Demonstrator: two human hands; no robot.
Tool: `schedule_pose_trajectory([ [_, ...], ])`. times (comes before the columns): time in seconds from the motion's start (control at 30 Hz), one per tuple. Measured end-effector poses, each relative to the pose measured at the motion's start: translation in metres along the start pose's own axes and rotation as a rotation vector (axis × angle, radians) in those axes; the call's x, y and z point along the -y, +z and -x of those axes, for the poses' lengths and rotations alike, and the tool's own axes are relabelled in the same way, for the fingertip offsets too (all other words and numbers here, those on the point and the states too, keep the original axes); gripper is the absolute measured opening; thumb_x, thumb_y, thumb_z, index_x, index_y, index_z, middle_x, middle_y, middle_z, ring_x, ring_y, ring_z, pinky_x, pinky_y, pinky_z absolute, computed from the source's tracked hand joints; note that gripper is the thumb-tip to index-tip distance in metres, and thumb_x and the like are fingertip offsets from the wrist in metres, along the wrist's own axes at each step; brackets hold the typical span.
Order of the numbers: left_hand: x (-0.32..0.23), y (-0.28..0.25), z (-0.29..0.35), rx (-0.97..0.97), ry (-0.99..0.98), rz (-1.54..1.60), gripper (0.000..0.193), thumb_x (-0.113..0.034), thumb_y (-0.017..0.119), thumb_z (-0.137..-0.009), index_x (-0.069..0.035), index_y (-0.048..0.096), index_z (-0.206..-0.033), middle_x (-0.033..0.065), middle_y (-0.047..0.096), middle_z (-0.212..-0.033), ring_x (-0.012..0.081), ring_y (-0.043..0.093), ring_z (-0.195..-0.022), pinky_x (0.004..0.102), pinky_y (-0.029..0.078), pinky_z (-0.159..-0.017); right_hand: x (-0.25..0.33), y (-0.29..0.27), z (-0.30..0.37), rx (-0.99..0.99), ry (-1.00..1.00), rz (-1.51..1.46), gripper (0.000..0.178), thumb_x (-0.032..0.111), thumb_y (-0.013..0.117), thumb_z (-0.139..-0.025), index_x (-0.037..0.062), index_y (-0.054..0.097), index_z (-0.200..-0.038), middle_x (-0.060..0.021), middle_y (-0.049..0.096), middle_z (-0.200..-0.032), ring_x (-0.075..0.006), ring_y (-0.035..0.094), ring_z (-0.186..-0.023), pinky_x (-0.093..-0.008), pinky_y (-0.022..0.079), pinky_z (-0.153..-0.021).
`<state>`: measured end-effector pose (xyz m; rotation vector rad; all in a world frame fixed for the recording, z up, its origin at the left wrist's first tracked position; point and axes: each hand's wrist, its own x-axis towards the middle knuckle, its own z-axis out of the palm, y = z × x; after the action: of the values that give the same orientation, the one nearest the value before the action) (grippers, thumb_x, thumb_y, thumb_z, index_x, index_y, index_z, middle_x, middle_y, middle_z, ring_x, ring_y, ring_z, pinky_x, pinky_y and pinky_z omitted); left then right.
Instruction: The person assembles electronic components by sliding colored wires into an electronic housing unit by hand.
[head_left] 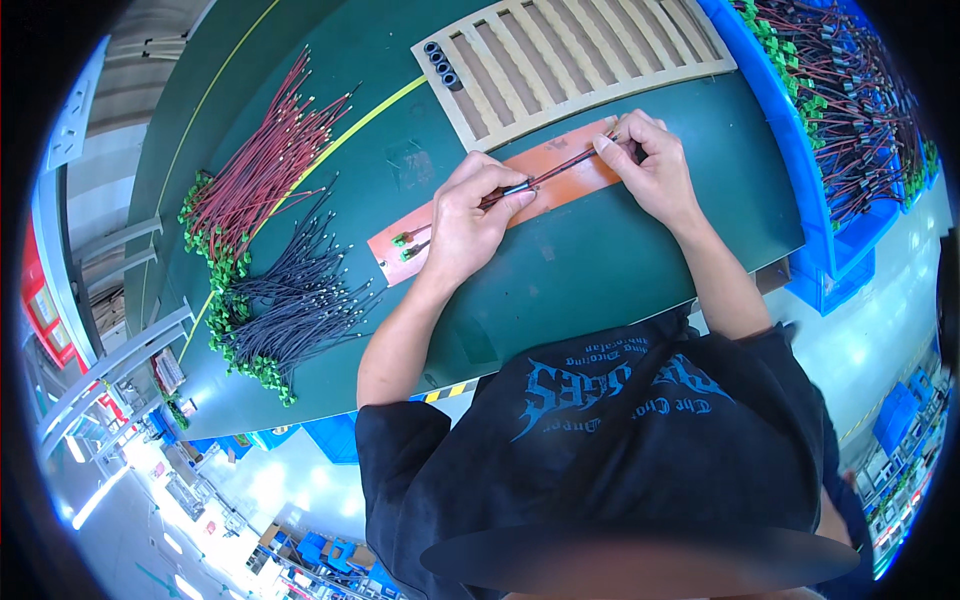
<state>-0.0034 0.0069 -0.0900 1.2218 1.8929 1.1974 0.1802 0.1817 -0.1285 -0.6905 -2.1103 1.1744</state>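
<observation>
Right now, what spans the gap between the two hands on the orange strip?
In the head view, a thin red and black wire pair runs from the left hand to the right hand, over the orange strip.

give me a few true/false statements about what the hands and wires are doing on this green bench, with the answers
1. Both hands hold a pair of wires stretched over the orange strip. True: the left hand and the right hand grip the wire pair at opposite ends.
2. The slatted wooden rack lies between the person and the strip. False: it lies beyond the strip, farther away.
3. The red wire bundle and the dark wire bundle lie to the person's left. True.
4. The blue bin is empty. False: it holds many wires with green connectors.
5. The right hand rests on the dark bundle. False: it is at the strip's far end.
</observation>
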Motion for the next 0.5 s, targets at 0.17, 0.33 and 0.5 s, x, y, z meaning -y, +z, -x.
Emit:
schedule_pose_trajectory([
  [0.17,0.013,0.001,0.002,-0.044,0.177,-0.025,0.014,0.002,0.08,-0.079,0.001,0.075,-0.091,0.0084,0.071,-0.09,0.0214,0.067,-0.08,0.0325,0.054,-0.072,0.002,0.003,-0.005,-0.009,-0.049,-0.02,0.03,0.015,0.078,-0.089,0.004,0.056,-0.071,-0.0021,0.05,-0.066,-0.0154,0.047,-0.063,-0.034,0.039,-0.071],
  [0.33,0.013,0.005,0.005,-0.135,0.444,-0.288,0.013,0.002,0.08,-0.076,-0.003,0.075,-0.087,0.0074,0.071,-0.091,0.025,0.065,-0.084,0.0341,0.054,-0.073,0.006,0.001,-0.007,-0.002,-0.062,-0.023,0.03,0.015,0.078,-0.089,0.0037,0.057,-0.071,-0.0019,0.051,-0.066,-0.0148,0.046,-0.062,-0.0325,0.038,-0.068],
  [0.5,0.01,0.0,0.004,-0.078,0.345,-0.288,0.018,-0.002,0.081,-0.078,-0.002,0.072,-0.093,0.0086,0.071,-0.098,0.0258,0.065,-0.09,0.0344,0.053,-0.077,0.007,0.001,-0.003,0.002,-0.023,-0.03,0.029,0.015,0.078,-0.089,0.004,0.058,-0.072,-0.0021,0.051,-0.067,-0.015,0.046,-0.063,-0.0335,0.039,-0.07],
])
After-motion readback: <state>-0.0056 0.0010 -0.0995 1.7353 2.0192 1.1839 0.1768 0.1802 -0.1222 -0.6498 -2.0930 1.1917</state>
